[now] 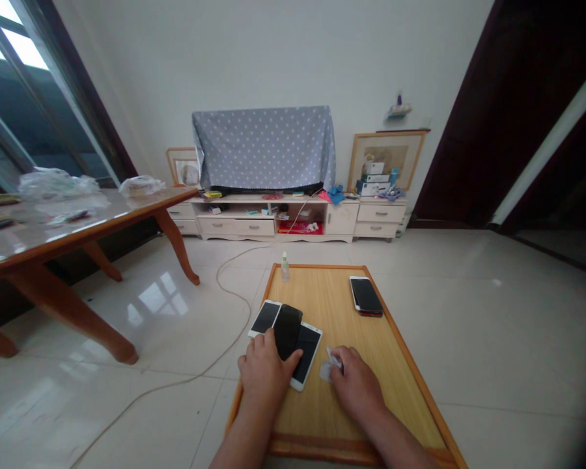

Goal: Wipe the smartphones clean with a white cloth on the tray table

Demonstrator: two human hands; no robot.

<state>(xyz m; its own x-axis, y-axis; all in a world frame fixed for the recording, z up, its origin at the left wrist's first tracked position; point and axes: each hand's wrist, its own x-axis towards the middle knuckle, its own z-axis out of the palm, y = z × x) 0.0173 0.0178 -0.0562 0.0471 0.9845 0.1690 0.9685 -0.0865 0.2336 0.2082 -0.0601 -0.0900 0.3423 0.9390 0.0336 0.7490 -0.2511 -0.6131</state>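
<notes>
Three phones lie in a loose, overlapping fan at the lower centre of the frame, on the left half of a low wooden table (334, 293). The leftmost, a white-framed phone (265, 317), has a dark, blank screen and rounded corners. The middle one, a black phone (289, 322), is dark all over and slants across the gap between its neighbours. The third, a larger white phone (310, 352), shows a black screen within a pale border, its lower end tilted toward the bottom of the frame.

The left hand (266, 368) lies over the near ends of this group, thumb and forefinger spread apart, the thumb on the larger white phone; I cannot tell whether it grips any of them or only rests there. Right of it, the right hand (359, 384) is closed, fingers curled, pinching a crumpled, whitish scrap (326, 370) that looks thin and partly see-through, perhaps a wipe or a piece of film, though it is too small to be sure.

Near the table's right edge lies another white-edged phone (366, 294), its screen black, with a reddish edge showing beneath it. A clear bottle (285, 268) with a pale green top stands at the table's far left corner.
</notes>
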